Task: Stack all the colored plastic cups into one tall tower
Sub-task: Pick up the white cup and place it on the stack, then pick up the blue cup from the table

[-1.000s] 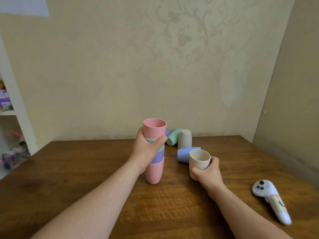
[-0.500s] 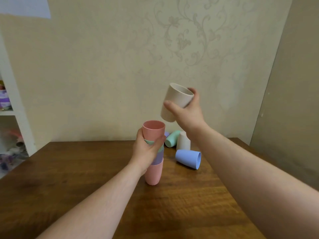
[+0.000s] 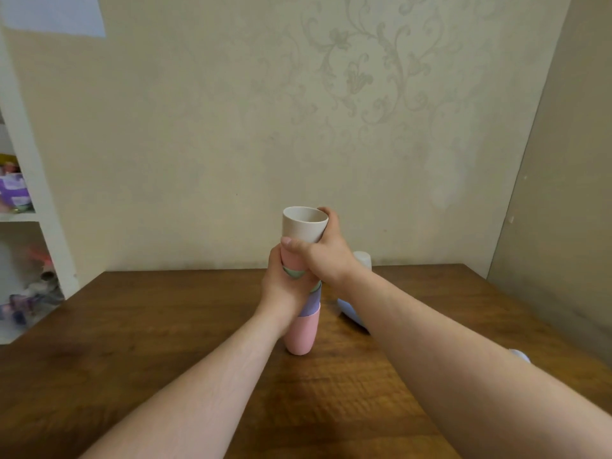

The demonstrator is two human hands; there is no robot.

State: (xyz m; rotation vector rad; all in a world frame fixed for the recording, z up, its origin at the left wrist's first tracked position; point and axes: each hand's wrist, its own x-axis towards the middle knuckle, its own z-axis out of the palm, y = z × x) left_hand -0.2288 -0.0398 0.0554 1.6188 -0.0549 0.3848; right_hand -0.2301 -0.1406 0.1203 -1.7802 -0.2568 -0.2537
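A stack of nested cups (image 3: 303, 332) stands upright on the wooden table (image 3: 165, 326); pink at the bottom, then purple, green and pink. A beige cup (image 3: 303, 226) sits in the top pink cup, mouth up. My right hand (image 3: 326, 255) grips the beige cup from the right. My left hand (image 3: 284, 289) wraps around the middle of the stack. Behind my right arm lie a blue cup (image 3: 347, 309) on its side and a whitish cup (image 3: 363, 260) near the wall, both partly hidden.
A white shelf unit (image 3: 26, 200) with small items stands at the left. A wall closes the right side (image 3: 563, 193). A bit of a white object (image 3: 520, 354) shows past my right forearm near the table's right edge.
My right hand lifted the beige cup from the table, carried it above the stack and brought it down into the top pink cup. My left hand stayed on the stack.
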